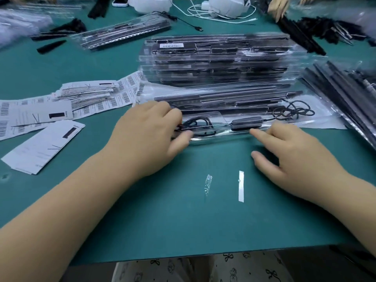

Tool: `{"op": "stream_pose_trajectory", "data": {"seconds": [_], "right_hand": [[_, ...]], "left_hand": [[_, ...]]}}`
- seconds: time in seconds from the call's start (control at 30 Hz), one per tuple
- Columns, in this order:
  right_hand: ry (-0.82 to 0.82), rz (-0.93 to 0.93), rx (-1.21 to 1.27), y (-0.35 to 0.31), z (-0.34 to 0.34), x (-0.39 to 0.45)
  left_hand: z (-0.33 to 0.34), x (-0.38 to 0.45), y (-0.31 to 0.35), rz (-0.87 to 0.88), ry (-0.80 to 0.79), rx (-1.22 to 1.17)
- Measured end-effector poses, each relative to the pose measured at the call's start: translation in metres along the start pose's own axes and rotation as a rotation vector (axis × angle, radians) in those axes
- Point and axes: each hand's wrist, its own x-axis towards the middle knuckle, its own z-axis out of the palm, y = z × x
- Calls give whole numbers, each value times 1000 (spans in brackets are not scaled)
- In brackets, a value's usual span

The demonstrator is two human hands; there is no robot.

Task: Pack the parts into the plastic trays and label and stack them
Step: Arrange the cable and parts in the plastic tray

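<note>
A clear plastic tray (223, 137) lies on the green table in front of me, holding long black bars, a coiled black cable (198, 124) and a black control box (246, 123). My left hand (150, 131) is at the tray's left end, fingers curled on the cable coil. My right hand (289, 157) rests near the tray's front edge, with its forefinger touching the rim below the box. Behind the tray stands a stack of filled trays (219, 62) with a barcode label (172, 45) on top.
Barcode label sheets (114, 98) and white leaflets (44, 147) lie left. Long black bars in bags (343, 98) lie right. Another filled tray (124, 33) is far left. A white strip (241, 186) and a clear scrap (208, 183) lie near me. Another person's hand (278, 7) is far right.
</note>
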Motion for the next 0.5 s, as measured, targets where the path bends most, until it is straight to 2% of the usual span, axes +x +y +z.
{"op": "stream_pose_trajectory", "data": {"seconds": [0.1, 0.2, 0.27, 0.4, 0.5], "right_hand": [[25, -1, 10, 2, 3, 2], [28, -1, 25, 3, 3, 5], [22, -1, 35, 3, 2, 6], [46, 0, 46, 5, 4, 3], [40, 6, -6, 3, 5, -3]], "left_hand": [[-4, 22, 13, -9, -52, 110], [7, 53, 24, 117, -89, 149], [20, 59, 35, 210, -71, 149], [36, 60, 38, 241, 15, 165], [34, 62, 34, 258, 52, 78]]}}
